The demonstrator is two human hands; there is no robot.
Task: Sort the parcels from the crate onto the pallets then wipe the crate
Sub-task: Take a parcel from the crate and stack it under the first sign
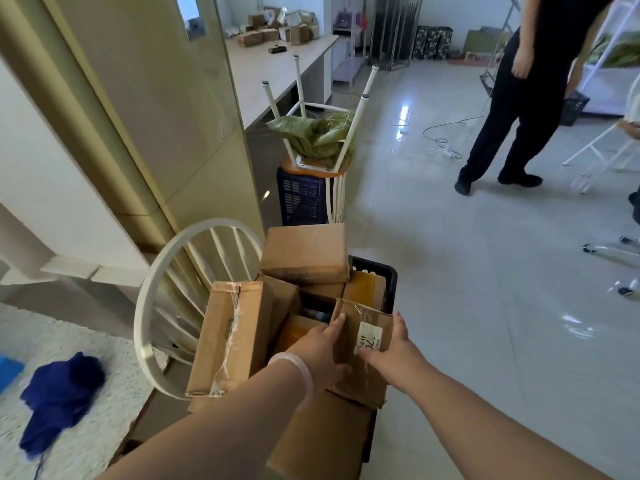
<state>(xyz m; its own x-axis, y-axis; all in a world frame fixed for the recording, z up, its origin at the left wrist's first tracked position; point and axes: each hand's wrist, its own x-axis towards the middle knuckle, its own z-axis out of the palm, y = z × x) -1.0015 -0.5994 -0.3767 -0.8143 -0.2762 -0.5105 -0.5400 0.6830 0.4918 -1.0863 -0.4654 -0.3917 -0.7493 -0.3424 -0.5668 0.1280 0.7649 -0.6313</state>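
Left hand (320, 355) and right hand (393, 346) grip the labelled parcel (372, 336) above the crate (382, 269) — fingers seemingly wrapping its edges.

White label (374, 336) on the nearest small cardboard box (362, 386), large dark digits apparently "70", smaller print beside them too blurred to read.

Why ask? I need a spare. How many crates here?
3: black crate holding parcels; blue crate below the upturned stool; dark crate behind the standing person. More may be hidden.
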